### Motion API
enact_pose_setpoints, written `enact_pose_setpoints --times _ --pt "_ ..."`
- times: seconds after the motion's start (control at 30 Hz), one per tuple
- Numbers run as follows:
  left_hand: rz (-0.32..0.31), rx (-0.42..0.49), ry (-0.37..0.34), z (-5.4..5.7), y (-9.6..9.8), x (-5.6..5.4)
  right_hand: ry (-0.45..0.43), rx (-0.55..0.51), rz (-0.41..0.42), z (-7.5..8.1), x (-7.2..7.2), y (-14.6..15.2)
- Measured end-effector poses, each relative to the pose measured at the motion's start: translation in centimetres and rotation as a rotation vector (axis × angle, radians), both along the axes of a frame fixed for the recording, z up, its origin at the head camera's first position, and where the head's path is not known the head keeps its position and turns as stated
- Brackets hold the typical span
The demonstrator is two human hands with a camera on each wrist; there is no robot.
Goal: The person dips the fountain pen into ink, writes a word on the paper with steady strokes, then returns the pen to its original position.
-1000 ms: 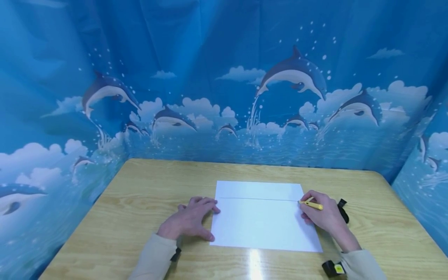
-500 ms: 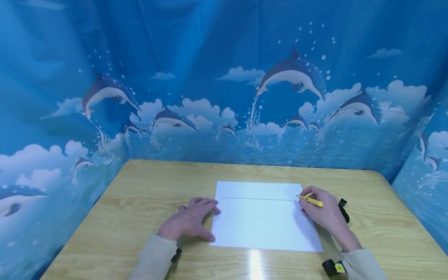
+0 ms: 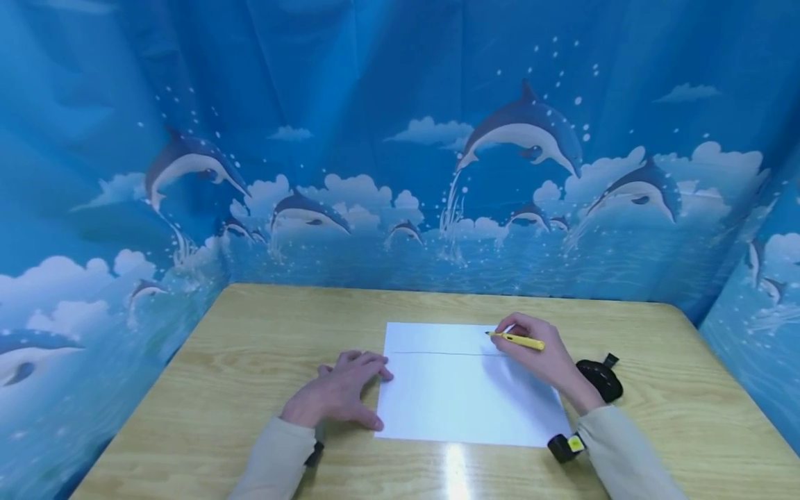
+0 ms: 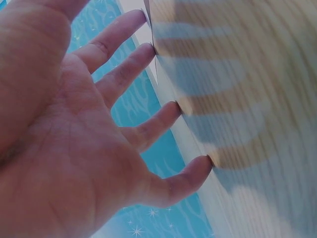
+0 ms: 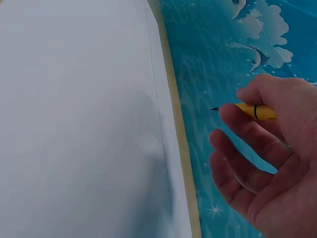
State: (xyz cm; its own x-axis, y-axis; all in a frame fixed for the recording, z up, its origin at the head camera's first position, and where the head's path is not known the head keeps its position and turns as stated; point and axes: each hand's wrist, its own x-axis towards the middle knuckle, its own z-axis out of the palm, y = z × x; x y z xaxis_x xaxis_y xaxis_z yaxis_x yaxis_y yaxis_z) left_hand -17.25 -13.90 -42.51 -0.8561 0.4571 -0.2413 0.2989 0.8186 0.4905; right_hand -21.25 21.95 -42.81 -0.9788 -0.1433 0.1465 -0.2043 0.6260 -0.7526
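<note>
Above the white sheet (image 3: 450, 399), the right hand (image 3: 545, 354) pinches a yellow pen (image 3: 523, 341); the left hand (image 3: 337, 394), loosely spread, touches only the sheet's edge, so a stroke could skew it.

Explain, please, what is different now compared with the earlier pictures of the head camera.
The right hand has moved left and toward the far side of the paper, carrying the yellow pen. The black object, largely hidden before, now shows more fully. Nothing was taken hold of or let go. The left hand stays at the paper's left edge, and the drawn line remains.
</note>
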Motion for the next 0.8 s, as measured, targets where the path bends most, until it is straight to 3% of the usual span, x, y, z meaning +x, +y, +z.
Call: enact_pose_setpoints --times 0.43,0.8 --pt "-0.009 0.005 0.008 -0.2 -0.1 0.0 -0.109 -0.063 0.015 -1.2 -2.4 -2.2" --pt "-0.005 -0.001 0.01 -0.1 -0.1 0.0 -0.157 -0.017 -0.019 -1.9 -3.8 -2.5"
